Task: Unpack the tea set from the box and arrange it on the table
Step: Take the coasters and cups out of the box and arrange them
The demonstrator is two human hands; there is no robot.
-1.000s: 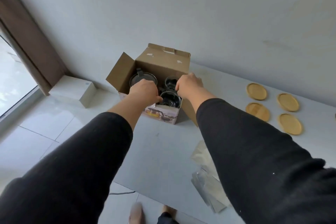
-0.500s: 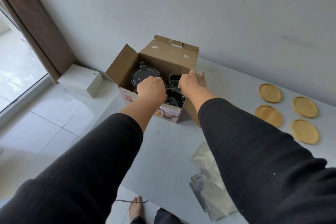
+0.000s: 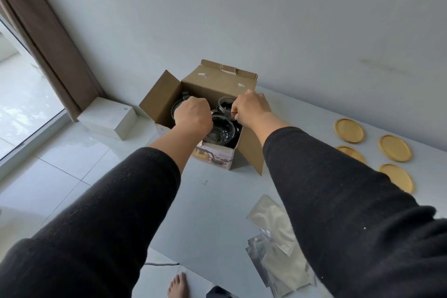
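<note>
Inside the box [image 3: 219,84] rim, left hand [image 3: 192,113] and right hand [image 3: 251,107] both grip the glass cup [image 3: 221,132]

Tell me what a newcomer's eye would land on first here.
First, the open cardboard box at the table's far left corner, with both hands in its top: the left hand and right hand are closed around a glass cup among dark glassware. Next, four round wooden coasters laid out on the table to the right. Crumpled plastic bags lie at the near edge.
</note>
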